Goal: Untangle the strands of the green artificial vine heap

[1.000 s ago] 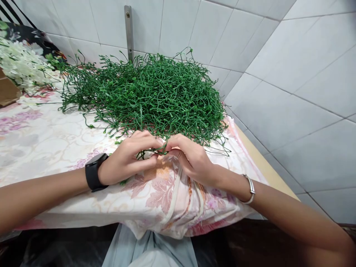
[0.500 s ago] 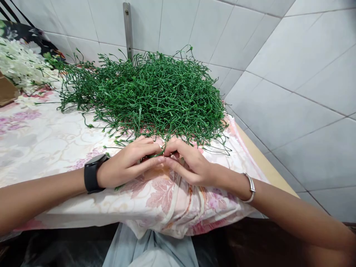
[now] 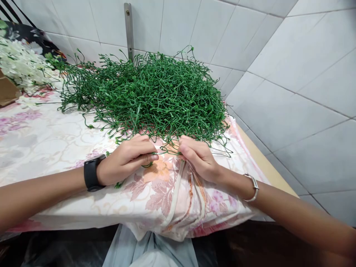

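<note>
Pinching green strands (image 3: 167, 152) between closed fingers (image 3: 150, 149), left hand (image 3: 125, 159) and right hand (image 3: 200, 158) sit slightly apart; stem pile (image 3: 167, 96) lies just beyond the fingers, floral cloth (image 3: 161, 200) beneath.

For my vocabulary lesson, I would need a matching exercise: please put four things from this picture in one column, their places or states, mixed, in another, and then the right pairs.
1. Watch
2. Flowers
3. Heap
4. Held stems

A. White, at the picture's left edge
B. Stretched between left hand and right hand
C. Black, worn on the left arm
D. Green, piled near the wall

Pairs: 1-C; 2-A; 3-D; 4-B
</note>
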The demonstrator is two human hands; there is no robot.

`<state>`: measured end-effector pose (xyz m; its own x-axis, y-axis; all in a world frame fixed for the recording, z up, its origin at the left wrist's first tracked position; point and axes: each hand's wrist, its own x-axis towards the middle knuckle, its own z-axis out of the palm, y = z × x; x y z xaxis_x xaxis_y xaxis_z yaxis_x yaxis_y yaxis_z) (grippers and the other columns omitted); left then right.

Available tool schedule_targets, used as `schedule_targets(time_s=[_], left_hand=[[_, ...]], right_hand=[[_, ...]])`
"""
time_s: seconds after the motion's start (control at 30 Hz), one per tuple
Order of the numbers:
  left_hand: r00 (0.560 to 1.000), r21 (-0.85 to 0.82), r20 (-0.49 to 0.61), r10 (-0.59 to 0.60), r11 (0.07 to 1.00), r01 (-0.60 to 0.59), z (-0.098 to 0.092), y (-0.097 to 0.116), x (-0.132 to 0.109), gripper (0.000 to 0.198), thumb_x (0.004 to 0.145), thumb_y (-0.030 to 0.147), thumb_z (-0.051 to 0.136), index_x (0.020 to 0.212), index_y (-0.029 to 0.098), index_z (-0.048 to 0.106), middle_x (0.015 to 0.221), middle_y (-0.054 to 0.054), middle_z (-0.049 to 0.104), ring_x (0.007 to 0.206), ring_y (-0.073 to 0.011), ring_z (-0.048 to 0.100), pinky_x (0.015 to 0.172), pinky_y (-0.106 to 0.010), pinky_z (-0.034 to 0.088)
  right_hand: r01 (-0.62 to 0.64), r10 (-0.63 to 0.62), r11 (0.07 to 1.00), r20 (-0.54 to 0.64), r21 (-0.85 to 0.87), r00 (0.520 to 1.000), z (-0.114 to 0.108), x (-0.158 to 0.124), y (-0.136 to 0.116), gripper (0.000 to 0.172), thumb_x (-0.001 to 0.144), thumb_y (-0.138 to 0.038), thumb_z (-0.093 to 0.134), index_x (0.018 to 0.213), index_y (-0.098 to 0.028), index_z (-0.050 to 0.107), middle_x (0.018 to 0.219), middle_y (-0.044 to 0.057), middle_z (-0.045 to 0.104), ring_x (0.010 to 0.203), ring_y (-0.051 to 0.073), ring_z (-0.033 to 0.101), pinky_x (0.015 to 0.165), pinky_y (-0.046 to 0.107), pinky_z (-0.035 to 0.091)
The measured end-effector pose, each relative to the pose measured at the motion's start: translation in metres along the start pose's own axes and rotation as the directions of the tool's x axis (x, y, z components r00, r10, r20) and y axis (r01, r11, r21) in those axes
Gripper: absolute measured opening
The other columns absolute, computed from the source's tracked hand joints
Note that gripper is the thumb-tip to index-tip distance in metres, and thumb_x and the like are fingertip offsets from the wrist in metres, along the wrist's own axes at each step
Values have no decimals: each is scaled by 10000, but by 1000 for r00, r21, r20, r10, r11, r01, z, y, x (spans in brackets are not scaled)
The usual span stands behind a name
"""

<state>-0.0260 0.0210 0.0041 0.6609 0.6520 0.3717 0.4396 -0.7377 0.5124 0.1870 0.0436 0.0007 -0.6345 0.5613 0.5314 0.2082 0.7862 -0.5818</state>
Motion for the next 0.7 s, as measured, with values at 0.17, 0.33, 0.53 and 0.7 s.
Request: schedule_targets(time_s=[0.17,0.33,0.53,0.7], left_hand=[[1000,-33,18,7,999,-7,0,4,0,244,862,197,346,634,145,416,584,15,383,610,-109,334,602,-235,264],[1000,-54,31,5,999,-3,2,6,0,234,861,192,343,641,147,409,598,15,379,608,-106,348,592,-230,267],[997,-114,-78,-17,993,8,-1,0,-6,246,852,178,357,609,151,380,583,19,346,582,-100,331,565,-233,265],[992,-114,-125,-27,993,13,-2,-2,-4,166,848,175,383,718,146,482,653,0,459,655,-108,388,619,-240,306]], right_hand=[[16,4,989,-135,147,991,3,-2,2,358,856,-188,337,501,-153,312,506,-33,283,516,73,292,536,254,239],[-75,151,942,-213,328,965,6,-4,0,349,832,-216,359,491,-153,391,488,-17,344,519,88,334,512,260,242],[-54,271,909,-489,413,829,-3,-1,14,409,820,-241,377,433,-171,262,445,-40,207,454,82,241,489,259,219],[-170,251,958,-387,233,887,-8,3,15,327,853,-295,336,569,-170,440,584,-6,389,577,97,382,573,256,323]])
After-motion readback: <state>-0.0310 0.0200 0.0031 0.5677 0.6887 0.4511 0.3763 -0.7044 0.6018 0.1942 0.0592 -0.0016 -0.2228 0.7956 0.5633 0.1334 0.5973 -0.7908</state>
